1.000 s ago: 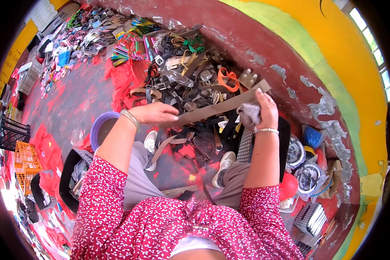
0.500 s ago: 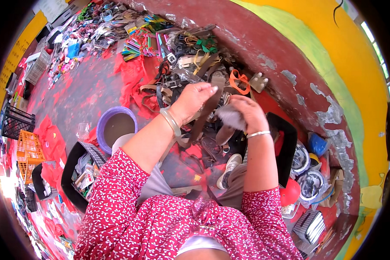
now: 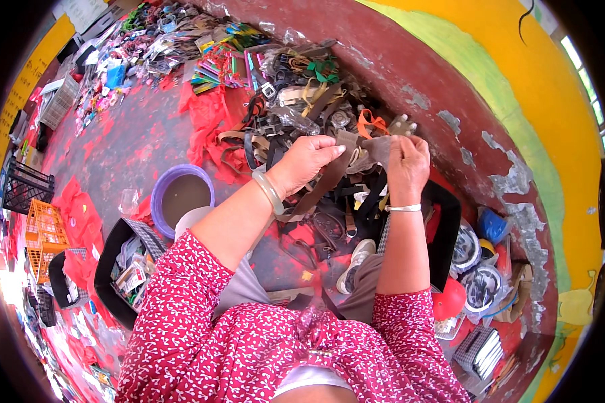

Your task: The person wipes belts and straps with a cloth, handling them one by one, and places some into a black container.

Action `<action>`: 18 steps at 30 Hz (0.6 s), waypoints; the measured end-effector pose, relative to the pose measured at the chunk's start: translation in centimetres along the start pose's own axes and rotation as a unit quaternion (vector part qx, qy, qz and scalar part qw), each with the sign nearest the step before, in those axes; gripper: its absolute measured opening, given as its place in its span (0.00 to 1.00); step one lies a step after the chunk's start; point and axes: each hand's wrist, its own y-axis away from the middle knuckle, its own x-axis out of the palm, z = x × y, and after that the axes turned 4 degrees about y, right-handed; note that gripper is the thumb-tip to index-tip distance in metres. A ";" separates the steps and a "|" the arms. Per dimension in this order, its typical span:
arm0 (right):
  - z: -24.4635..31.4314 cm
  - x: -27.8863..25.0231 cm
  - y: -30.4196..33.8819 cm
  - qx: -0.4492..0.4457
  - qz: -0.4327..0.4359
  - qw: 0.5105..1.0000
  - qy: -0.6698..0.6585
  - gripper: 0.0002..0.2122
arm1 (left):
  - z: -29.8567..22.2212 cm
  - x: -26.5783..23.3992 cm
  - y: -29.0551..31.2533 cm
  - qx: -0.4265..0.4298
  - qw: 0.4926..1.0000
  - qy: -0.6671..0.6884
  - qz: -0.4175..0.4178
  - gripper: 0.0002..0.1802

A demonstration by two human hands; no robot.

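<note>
My left hand (image 3: 307,163), with a pale bangle on its wrist, pinches a wide brown strap (image 3: 329,178). The strap slants down from the fingers toward the lower left, above the pile of belts and straps (image 3: 309,94). To its right, my right hand (image 3: 409,166), wearing a silver bangle, is closed on a grey-brown cloth (image 3: 378,149). This cloth lies between the two hands, beside the strap's upper end. Just beyond my right hand are an orange strap loop (image 3: 371,123) and a grey knobbed piece (image 3: 402,125).
To the left stands a purple bucket (image 3: 159,201) of murky water. Black-rimmed bins (image 3: 107,269) sit on both sides of my legs. Orange (image 3: 40,232) and black crates (image 3: 28,185) are farther left. A peeling red wall (image 3: 430,74) runs along the right.
My right hand has turned upright and drawn the cloth up beside the strap, where it was bunched lower before. My left hand has shifted slightly right, still pinching the strap.
</note>
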 end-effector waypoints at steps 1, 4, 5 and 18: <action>0.1 -0.5 -0.3 0.088 0.054 0.994 -0.044 0.07 | 0.1 -0.1 0.0 0.007 1.000 0.002 -0.009 0.06; -1.7 -0.3 -0.1 0.308 0.140 0.894 -0.295 0.09 | 0.3 0.2 -0.3 0.022 0.999 0.013 -0.026 0.06; -1.7 -0.1 0.0 0.360 0.139 0.834 -0.394 0.10 | 0.0 0.4 -0.1 0.024 0.999 0.017 -0.034 0.06; 1.3 1.0 1.4 0.419 0.285 0.516 -0.690 0.11 | 0.0 1.1 -0.6 0.083 0.989 -0.063 -0.107 0.09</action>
